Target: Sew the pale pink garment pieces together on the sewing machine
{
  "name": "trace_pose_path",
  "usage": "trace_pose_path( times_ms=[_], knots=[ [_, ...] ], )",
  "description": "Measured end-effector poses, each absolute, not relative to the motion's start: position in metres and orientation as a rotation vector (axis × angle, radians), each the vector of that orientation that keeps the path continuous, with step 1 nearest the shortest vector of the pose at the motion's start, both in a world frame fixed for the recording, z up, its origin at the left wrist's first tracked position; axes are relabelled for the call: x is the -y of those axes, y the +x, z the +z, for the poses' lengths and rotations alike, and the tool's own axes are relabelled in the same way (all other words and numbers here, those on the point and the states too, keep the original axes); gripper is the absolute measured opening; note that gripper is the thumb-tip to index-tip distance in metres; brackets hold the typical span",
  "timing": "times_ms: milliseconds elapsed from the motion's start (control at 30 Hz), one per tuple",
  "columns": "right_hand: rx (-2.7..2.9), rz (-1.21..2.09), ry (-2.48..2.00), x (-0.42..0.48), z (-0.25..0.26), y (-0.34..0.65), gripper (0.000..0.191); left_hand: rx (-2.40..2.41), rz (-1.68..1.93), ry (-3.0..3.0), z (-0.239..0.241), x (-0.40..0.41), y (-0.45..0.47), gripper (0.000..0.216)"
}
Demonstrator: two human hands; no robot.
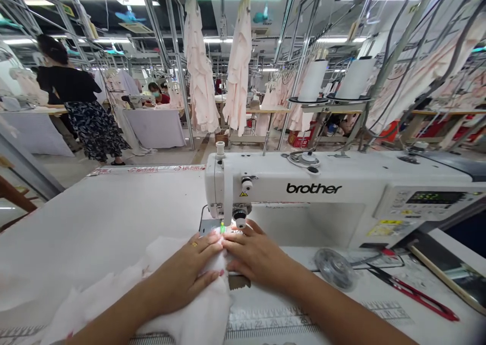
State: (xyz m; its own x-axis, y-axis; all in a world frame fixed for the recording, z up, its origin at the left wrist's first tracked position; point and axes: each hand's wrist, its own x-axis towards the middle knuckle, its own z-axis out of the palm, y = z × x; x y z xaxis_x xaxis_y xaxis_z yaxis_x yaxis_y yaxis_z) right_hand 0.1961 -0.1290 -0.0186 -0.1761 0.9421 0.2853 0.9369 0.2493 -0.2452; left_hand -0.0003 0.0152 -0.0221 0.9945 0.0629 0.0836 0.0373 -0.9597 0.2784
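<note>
A white sewing machine (281, 183) stands across the table, its lit needle area right at my fingertips. Pale pink fabric (201, 309) runs from the lower left up to the presser foot (223, 227). My left hand (197, 264) lies flat on this cloth, fingers stretched toward the needle. My right hand (254, 254) rests at the cloth's right edge with its fingers spread, the farthest ones partly hidden behind the machine head. Both hands press down close together, and neither is wrapped around anything.
Red-handled thread snips (413, 292), a clear round dish (334, 269) and a phone-like device (451, 269) lie to the right. Printed ruler markings (273, 324) line the front. Thread cones (313, 81) stand behind the machine. A person (76, 91) stands at far left.
</note>
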Motion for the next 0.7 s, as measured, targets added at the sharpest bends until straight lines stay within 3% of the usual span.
trace_pose_path(
  times_ms=[167,400,567,700],
  knots=[
    [2.158,-0.006,-1.727,0.128,-0.022,0.197,0.032,-0.087,0.118,2.824,-0.021,-0.019,0.004,0.047],
    [2.148,-0.066,-1.702,0.126,-0.023,0.202,0.02,-0.146,0.136,2.788,-0.02,-0.022,0.002,0.042],
    [2.164,-0.083,-1.581,0.129,-0.027,0.198,0.031,-0.798,0.476,2.81,-0.011,-0.026,-0.022,0.039],
    [2.182,-0.056,-1.481,0.132,-0.03,0.191,0.043,-1.262,0.53,2.74,-0.026,0.005,-0.053,0.041]
  ],
)
